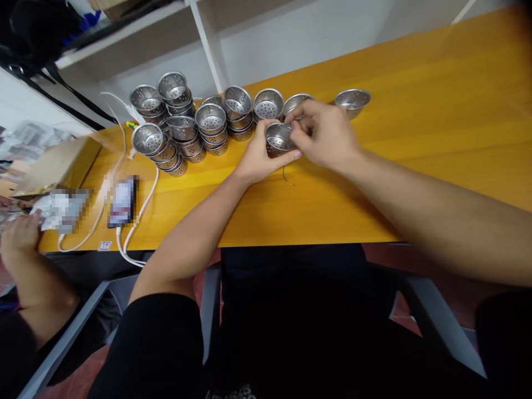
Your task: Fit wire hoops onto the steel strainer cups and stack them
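My left hand (260, 152) is wrapped round a small perforated metal cup (277, 138), held tilted above the table with its mouth facing me. At the cup's right rim, the fingers of my right hand (318, 130) are pinched together; what they hold is too small and hidden to make out. A thin wire (286, 176) hangs below the cup, curving at its end. Just behind my hands stand more perforated cups, one (268, 104) on a stack and another (297, 102) partly covered by my right hand. A single cup (352, 101) stands farther right.
Several stacks of perforated cups (211, 119) fill the table's back left. A phone (122, 202) with white cables (145, 208) lies left of my forearm. Beyond it are a cardboard box (62, 163) and another person's hand (20, 233). A white shelf (291, 39) borders the back.
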Demonstrator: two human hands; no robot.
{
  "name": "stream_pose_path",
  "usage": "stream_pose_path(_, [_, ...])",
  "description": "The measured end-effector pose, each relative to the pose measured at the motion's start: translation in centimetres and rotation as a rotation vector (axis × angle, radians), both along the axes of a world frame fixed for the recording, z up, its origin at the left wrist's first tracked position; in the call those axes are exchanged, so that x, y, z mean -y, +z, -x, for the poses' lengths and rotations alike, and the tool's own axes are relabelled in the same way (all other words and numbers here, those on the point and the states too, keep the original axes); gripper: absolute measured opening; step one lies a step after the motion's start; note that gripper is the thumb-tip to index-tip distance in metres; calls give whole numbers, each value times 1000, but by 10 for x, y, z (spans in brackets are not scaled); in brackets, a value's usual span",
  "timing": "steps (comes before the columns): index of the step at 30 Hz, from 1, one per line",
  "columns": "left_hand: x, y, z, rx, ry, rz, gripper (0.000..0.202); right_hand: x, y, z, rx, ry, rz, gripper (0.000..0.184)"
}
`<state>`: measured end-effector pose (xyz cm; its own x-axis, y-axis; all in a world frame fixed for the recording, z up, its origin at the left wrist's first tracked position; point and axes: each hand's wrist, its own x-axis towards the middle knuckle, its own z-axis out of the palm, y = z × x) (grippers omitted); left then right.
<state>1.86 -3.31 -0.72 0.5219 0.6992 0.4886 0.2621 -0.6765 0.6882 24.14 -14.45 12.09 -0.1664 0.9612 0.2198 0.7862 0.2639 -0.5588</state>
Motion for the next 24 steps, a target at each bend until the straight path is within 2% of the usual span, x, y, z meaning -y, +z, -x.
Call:
stream_pose_path(3, [2, 3, -1, 27, 12, 17, 122, -5, -5, -2, -79, 12, 11, 41])
stream_pose_path(6, [3, 9, 1, 44, 12, 42, 113, -8, -6, -10, -158, 85, 7, 41])
stream_pose_path(10, [0, 11, 9, 53, -46, 73, 107, -13, -6, -30, -306, 314, 13, 45])
stream_pose_path(13, [-2, 6, 10, 40, -93, 76, 111, -22, -15, -39, -446, 475, 92, 64])
stream_pose_path(15, [-2, 2, 8, 47, -127, 61, 117, -30, -24, -39, -559, 543, 96, 69])
stream_pose_path(18, [-3, -2, 4, 66, -162, 12, 123, -37, -34, -36, -685, 576, 53, 65])
stream_pose_path(24, [-12, -6, 4, 38, -164, -50, 105, -34, -32, -31, -781, 553, 78, 63])
